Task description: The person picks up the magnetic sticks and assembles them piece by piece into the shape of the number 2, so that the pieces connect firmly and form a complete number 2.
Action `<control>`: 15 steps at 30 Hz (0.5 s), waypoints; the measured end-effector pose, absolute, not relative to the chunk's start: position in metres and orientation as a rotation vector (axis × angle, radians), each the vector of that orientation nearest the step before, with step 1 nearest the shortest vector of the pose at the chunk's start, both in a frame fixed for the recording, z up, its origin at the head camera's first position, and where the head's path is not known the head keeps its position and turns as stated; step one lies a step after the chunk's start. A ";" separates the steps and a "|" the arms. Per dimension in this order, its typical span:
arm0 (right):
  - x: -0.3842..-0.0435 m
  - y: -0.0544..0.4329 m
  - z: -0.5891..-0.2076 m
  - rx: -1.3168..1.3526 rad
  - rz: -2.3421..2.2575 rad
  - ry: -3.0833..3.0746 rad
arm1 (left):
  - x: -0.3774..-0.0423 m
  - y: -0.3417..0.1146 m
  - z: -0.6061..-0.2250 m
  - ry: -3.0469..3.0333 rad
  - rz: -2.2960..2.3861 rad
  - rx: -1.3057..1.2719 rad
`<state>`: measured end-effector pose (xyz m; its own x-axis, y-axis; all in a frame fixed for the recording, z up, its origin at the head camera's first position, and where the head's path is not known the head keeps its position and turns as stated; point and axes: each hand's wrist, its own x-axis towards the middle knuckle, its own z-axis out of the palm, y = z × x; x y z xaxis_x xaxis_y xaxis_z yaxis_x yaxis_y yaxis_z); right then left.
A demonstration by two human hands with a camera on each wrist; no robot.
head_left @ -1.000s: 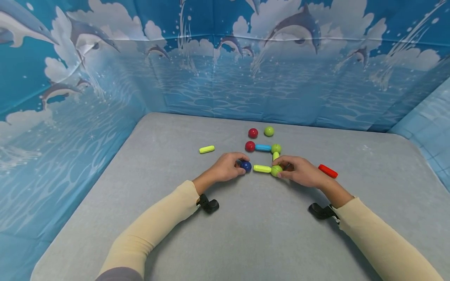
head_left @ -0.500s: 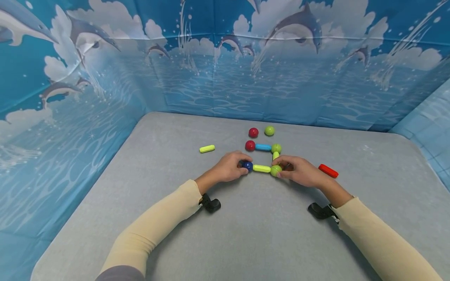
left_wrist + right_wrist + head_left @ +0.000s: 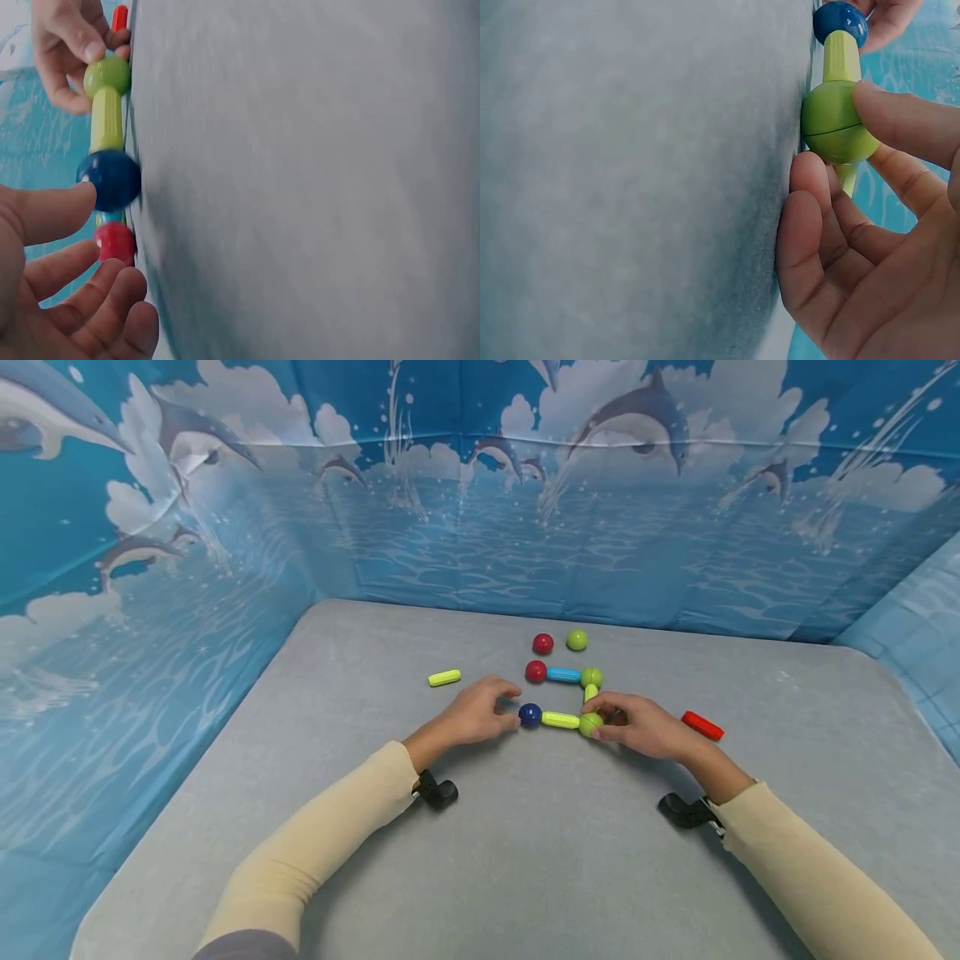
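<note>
Left hand (image 3: pixel 476 712) spread beside blue ball (image 3: pixel 530 716), right hand (image 3: pixel 643 725) pinching green ball (image 3: pixel 834 124), loose yellow stick (image 3: pixel 444 678), head view only

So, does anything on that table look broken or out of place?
Nothing stands out as odd: no visible damage or spill. A yellow rod and a red rod lie apart from the ball-and-rod chain, but they just look like loose spares.

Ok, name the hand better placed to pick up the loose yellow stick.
Probably the left hand: it is open, holding nothing, and nearer the loose yellow stick. The right hand grips the front green ball.
</note>
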<state>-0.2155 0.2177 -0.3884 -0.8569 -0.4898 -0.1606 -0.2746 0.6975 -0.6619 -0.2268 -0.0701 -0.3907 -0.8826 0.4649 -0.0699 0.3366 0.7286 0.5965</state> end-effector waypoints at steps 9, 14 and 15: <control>-0.215 0.218 -0.387 -0.594 -0.931 2.559 | -0.231 -0.102 -0.382 2.863 0.767 0.604; -0.214 0.217 -0.387 -0.594 -0.927 2.561 | -0.241 -0.130 -0.379 2.990 0.702 0.526; -0.214 0.217 -0.386 -0.599 -0.926 2.561 | -0.243 -0.135 -0.379 3.014 0.692 0.497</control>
<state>-0.2141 0.2166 -0.3865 -0.8486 -0.4975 -0.1799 -0.2674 0.6969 -0.6655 -0.2433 -0.1354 -0.3788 -0.9496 0.3075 0.0613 0.3035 0.8521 0.4265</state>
